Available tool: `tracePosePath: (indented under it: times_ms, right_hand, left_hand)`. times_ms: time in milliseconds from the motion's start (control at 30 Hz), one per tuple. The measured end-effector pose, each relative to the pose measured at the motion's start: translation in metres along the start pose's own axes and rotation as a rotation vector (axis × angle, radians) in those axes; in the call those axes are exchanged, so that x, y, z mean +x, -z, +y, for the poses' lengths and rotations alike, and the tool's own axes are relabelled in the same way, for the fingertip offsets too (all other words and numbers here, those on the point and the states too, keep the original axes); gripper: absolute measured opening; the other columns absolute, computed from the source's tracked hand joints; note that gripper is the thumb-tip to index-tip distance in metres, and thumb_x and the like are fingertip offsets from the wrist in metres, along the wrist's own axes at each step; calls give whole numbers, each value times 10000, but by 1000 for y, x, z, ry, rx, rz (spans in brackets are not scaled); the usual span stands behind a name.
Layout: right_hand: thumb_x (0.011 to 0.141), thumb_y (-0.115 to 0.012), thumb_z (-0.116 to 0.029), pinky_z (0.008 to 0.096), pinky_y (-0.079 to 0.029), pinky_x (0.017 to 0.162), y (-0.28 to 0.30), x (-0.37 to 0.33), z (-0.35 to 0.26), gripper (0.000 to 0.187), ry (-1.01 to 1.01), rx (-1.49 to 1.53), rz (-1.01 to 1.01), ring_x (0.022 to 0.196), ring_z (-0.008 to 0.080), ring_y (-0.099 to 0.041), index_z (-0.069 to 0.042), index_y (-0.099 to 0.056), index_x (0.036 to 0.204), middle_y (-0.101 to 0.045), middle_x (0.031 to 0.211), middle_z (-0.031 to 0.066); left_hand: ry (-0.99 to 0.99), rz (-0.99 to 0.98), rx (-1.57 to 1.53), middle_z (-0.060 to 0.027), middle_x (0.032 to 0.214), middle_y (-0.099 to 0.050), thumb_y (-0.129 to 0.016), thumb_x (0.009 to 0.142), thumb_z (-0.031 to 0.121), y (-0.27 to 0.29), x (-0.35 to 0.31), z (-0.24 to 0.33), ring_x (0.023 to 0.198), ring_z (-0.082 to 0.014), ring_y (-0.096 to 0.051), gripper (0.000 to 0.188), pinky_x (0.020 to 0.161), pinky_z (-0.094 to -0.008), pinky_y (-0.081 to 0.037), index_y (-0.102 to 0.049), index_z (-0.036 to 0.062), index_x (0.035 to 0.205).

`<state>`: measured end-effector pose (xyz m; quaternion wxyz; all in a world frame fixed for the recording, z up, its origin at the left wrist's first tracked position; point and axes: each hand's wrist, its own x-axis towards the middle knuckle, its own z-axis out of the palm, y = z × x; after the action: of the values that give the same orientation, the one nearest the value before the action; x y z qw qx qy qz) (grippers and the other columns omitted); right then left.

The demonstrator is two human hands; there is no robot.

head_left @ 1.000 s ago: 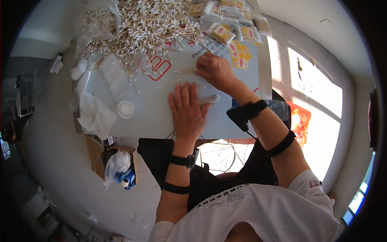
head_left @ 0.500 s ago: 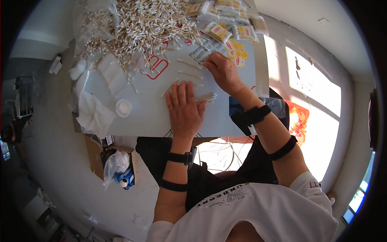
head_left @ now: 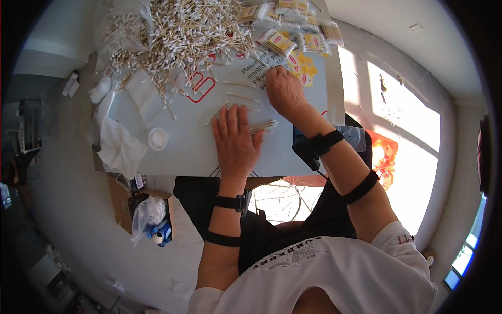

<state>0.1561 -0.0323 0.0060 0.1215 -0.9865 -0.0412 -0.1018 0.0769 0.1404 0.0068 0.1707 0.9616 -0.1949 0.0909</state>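
While the left hand (head_left: 236, 140) lies flat, fingers spread, pinning a small row of cotton swabs (head_left: 261, 126) that pokes out at its right edge, the right hand (head_left: 285, 93) rests knuckles-up on the white table (head_left: 183, 157); whether its curled fingers grasp anything cannot be determined. Risk: lifting the left palm could let the aligned swabs roll apart. Beyond the right fingertips lie small yellow-and-red sachets (head_left: 293, 44). Beyond the left fingertips spreads the loose swab heap (head_left: 178, 31), with red outline markings (head_left: 201, 86) before it.
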Motion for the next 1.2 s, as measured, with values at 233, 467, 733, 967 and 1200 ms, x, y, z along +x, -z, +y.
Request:
tracePosePath:
  times_ms: [233,467,733,967,1200]
  right_hand:
    - [819,-658,-68,343,-477,622,68,-63,8,103,38,710,-434,662,241,-607,8,-592,841,-615,729,131]
    - [764,-710,-59,394,-493,674,48,-80,-4,171,-148,705,-192,750,353,-625,8,-587,863,-620,804,156]
    - [661,-783,-51,417,-515,764,41,-96,-24,433,-166,534,-99,893,370,-608,-47,-585,1046,-573,1000,138]
    - [653,-784,-60,414,-515,748,33,-97,-27,417,-48,470,-44,895,353,-605,-61,-596,1026,-568,948,120]
    - [699,-783,-117,393,-521,696,37,-89,-30,394,-75,495,-101,814,353,-626,-48,-604,1043,-582,962,126]
  left_hand:
    - [3,35,-82,-166,1346,-442,-627,865,332,3,-4,-4,1307,-353,-359,613,1115,-528,-246,-438,-10,1337]
    - [28,228,-288,-176,1290,-470,-561,828,32,-4,-4,-13,1232,-372,-417,495,1062,-496,-319,-455,-41,1306]
    - [30,258,-240,-160,1232,-501,-521,771,-42,-5,-7,-16,1179,-367,-449,510,1010,-479,-348,-501,-17,1280]
    - [1,238,-229,-97,1118,-537,-562,785,-30,0,-4,-10,1117,-326,-473,360,971,-457,-362,-627,30,1134]
    - [-16,253,-280,-91,1083,-549,-613,756,-6,1,-12,-18,1090,-314,-477,333,923,-458,-354,-627,39,1086]
